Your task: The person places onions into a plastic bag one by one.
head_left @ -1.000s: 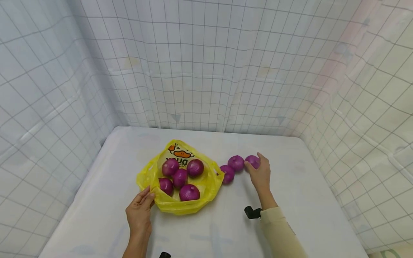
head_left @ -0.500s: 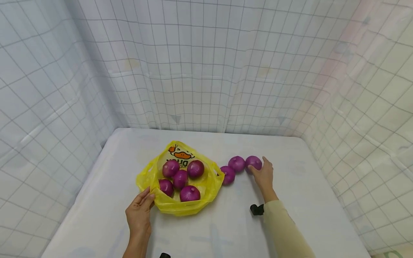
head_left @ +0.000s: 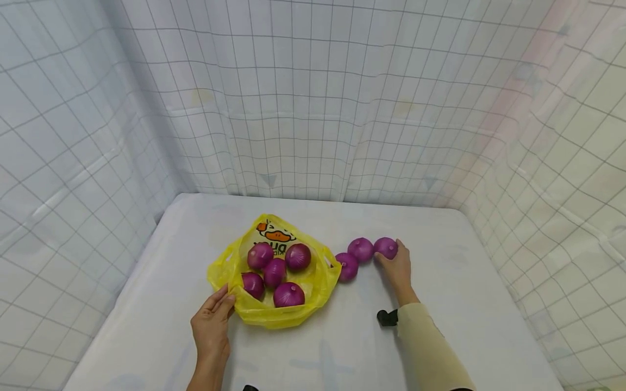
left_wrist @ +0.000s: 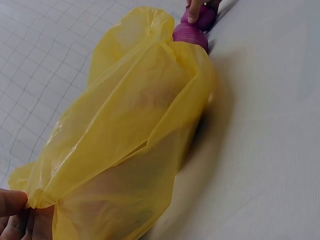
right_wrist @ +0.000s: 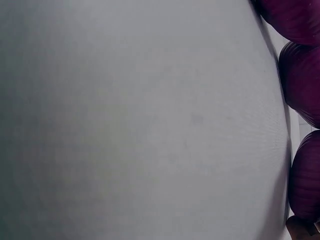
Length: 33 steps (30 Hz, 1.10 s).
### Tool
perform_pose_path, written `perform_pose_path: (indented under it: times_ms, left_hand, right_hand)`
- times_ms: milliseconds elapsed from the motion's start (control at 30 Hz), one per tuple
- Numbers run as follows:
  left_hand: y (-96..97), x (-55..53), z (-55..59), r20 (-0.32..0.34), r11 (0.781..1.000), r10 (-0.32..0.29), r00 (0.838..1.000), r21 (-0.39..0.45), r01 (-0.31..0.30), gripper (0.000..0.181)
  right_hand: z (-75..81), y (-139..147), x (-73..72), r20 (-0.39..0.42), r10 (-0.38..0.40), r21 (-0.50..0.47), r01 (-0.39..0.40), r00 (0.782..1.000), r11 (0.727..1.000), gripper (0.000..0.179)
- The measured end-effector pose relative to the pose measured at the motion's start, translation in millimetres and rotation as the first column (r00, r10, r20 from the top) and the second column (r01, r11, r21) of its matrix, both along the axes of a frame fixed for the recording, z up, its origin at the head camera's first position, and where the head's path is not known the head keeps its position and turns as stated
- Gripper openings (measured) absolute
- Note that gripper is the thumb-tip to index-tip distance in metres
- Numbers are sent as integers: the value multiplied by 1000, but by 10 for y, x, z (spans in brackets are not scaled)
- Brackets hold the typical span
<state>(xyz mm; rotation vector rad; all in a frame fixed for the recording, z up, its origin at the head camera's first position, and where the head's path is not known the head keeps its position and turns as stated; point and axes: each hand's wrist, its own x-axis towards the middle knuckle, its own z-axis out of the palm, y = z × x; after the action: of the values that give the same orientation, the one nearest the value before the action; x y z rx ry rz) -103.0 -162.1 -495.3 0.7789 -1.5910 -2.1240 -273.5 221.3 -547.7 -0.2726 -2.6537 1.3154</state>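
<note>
A yellow plastic bag [head_left: 266, 317] with a printed duck face lies on the table, its mouth spread wide. Several red onions [head_left: 289, 295] sit inside it. At the bag's near left edge, my left hand [head_left: 211, 325] pinches the plastic between thumb and fingers; the left wrist view shows the gathered yellow film [left_wrist: 42, 192] there. Three more red onions lie in a slanting row right of the bag. My right hand [head_left: 398, 269] grips the rightmost red onion [head_left: 386, 247], thumb on its near left side and fingers on its right.
The middle onion [head_left: 361, 250] stands against the gripped one. The nearest onion [head_left: 346, 267] of the row is beside the bag's right handle. White gridded curtains [head_left: 313, 108] surround the white table [head_left: 313, 364] at the back and sides.
My right hand's fingers, which stood a little apart from the rightmost onion half a second ago, have drawn in around it. The left hand keeps its pinch on the bag.
</note>
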Motion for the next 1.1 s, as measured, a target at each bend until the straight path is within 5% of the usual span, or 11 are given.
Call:
perform_pose_path:
  times_ms: [400, 733, 1100]
  left_hand:
    - [2, 16, -7, -4, 1000, 4, 1000, 9, -4, 39]
    - [8, 21, -2, -27, 1000, -6, 1000, 13, 6, 39]
    - [19, 26, -4, -35, 1000, -7, 999, 27, 8, 39]
  right_hand:
    - [79, -29, 156, 0, -42, -44, 42, 999, 998, 84]
    - [299, -187, 350, -112, -106, -165, 86, 988, 982, 83]
    - [718, -624, 647, -193, -17, -293, -42, 981, 955, 79]
